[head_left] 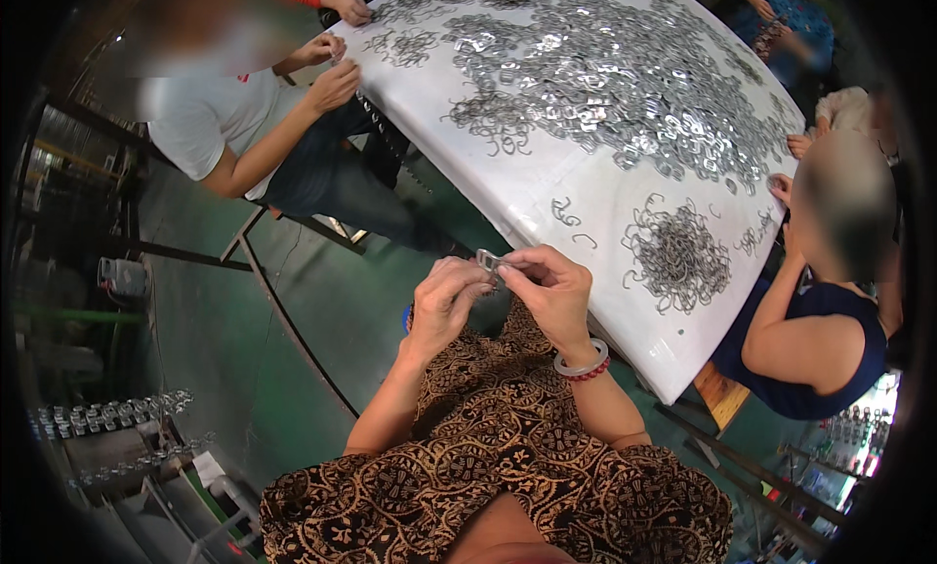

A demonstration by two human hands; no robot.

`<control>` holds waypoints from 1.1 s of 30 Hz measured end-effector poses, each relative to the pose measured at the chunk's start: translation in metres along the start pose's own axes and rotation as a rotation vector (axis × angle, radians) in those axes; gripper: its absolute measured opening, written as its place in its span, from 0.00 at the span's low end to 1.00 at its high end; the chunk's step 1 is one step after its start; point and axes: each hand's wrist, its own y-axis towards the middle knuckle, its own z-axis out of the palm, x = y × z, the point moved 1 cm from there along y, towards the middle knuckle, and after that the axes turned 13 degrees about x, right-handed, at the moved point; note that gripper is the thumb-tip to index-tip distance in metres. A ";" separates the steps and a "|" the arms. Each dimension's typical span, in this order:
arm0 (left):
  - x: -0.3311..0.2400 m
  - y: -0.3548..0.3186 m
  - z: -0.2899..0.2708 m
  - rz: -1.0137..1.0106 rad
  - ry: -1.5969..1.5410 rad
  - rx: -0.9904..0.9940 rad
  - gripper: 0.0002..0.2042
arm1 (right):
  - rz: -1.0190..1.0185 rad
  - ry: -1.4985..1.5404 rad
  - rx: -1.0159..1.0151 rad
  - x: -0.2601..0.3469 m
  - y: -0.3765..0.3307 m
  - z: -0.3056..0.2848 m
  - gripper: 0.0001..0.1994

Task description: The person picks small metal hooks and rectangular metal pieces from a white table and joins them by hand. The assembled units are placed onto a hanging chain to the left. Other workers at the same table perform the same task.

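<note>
Now | left hand (pixel 444 301) and right hand (pixel 551 289) both pinch small metal clip (pixel 488 261) between fingertips; just off white table (pixel 547 203) edge

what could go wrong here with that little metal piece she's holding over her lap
The small silver metal clip is pinched between the left hand and right hand off the white table's edge; a slip would likely drop it onto the patterned brown skirt or green floor. The nearby pile of bent wire hooks might snag fingers.
</note>
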 end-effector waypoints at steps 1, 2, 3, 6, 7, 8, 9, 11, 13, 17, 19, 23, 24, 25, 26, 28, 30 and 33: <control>0.004 -0.002 0.002 -0.004 0.015 0.005 0.06 | 0.005 0.009 -0.015 -0.003 0.000 0.000 0.07; 0.008 -0.004 0.004 -0.035 0.030 0.016 0.06 | 0.014 0.009 -0.005 -0.005 0.002 -0.001 0.07; 0.011 -0.007 0.005 -0.042 0.009 0.035 0.09 | 0.020 0.001 0.004 -0.008 0.003 -0.002 0.07; 0.019 -0.013 0.015 -0.156 -0.213 -0.169 0.14 | 0.029 -0.038 0.036 -0.013 0.009 -0.006 0.07; 0.025 -0.012 0.012 -0.164 -0.173 -0.199 0.15 | 0.036 -0.053 0.044 -0.014 0.012 -0.007 0.07; 0.033 -0.008 0.008 -0.263 -0.227 -0.243 0.14 | 0.044 -0.063 0.057 -0.015 0.013 -0.009 0.06; 0.041 -0.002 0.004 -0.340 -0.265 -0.278 0.12 | 0.059 -0.073 0.065 -0.014 0.014 -0.010 0.06; 0.062 0.019 -0.006 -0.478 -0.241 -0.290 0.06 | 0.073 -0.083 0.084 -0.015 0.016 -0.013 0.05; 0.086 0.054 -0.012 -0.372 -0.003 -0.204 0.05 | 0.093 -0.092 0.103 -0.017 0.017 -0.015 0.06; 0.143 0.134 -0.014 -0.240 0.358 -0.045 0.06 | 0.128 -0.010 0.102 -0.025 0.016 -0.018 0.07; 0.165 0.165 -0.013 -0.116 0.550 0.034 0.06 | 0.113 0.024 0.087 -0.027 0.014 -0.021 0.06; 0.190 0.192 -0.007 -0.051 0.763 0.173 0.05 | 0.125 -0.009 0.064 -0.024 0.008 -0.027 0.06; 0.192 0.195 -0.006 -0.031 0.799 0.193 0.04 | 0.112 -0.045 0.062 -0.023 0.008 -0.029 0.06; 0.191 0.196 -0.007 -0.001 0.790 0.172 0.03 | 0.105 -0.089 0.049 -0.021 0.006 -0.031 0.07; 0.190 0.196 -0.008 -0.032 0.746 0.186 0.05 | 0.087 -0.099 0.049 -0.020 0.005 -0.032 0.07; 0.182 0.190 -0.008 -0.067 0.622 0.121 0.07 | 0.060 -0.142 0.052 -0.018 0.002 -0.031 0.07; 0.167 0.180 -0.006 -0.147 0.471 0.028 0.06 | 0.022 -0.099 0.048 -0.017 -0.001 -0.027 0.07; 0.130 0.149 -0.004 -0.300 0.181 0.015 0.04 | 0.030 -0.091 0.062 -0.017 -0.005 -0.021 0.06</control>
